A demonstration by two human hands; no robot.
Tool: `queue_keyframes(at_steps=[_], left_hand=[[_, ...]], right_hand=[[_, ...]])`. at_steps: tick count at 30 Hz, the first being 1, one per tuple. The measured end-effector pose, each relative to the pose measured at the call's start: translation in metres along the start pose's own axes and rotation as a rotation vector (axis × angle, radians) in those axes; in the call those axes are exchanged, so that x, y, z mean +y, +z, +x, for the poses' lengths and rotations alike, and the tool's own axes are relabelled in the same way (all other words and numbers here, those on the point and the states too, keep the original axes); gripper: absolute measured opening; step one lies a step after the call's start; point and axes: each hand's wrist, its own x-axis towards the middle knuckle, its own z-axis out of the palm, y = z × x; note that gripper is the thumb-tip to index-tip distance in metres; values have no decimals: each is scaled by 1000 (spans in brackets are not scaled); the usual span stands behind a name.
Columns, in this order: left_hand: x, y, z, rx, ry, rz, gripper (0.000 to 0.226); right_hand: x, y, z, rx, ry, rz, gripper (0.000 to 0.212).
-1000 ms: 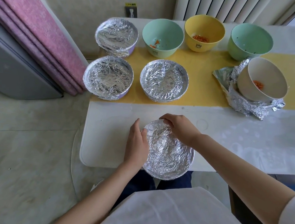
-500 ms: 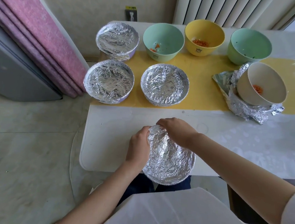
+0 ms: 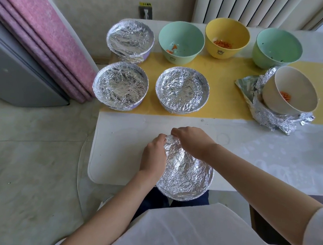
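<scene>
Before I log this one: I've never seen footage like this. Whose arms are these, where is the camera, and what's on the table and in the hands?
No machine here: a person works bare-handed, and the single picture comes from a camera worn on their head, looking down. The left hand and right hand both pinch the far rim of a foil-covered bowl at the near edge of the table. Farther back stand three more covered bowls, two green bowls and a yellow bowl, open. At the right a white bowl lies tilted on crumpled foil.

white table, yellow runner, bowls
</scene>
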Motion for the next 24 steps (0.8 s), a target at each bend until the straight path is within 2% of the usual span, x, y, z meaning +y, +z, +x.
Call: queue_keyframes(at_steps=[5,13,19,24], left_hand=[[-1,1,-1,5,-5,27,29],[1,-1,-1,-15,-11,42,31],[-2,1,-7,-17,-11,43,36],[-6,-4,-14,-75,-123,14,50]], right_hand=[[-6,-8,4,-44,4,-85,32],[-10,-4,6,-36,21,-38,28],[8,5,-2,17,63,249,27],[25,4,-15,80,141,396,26]])
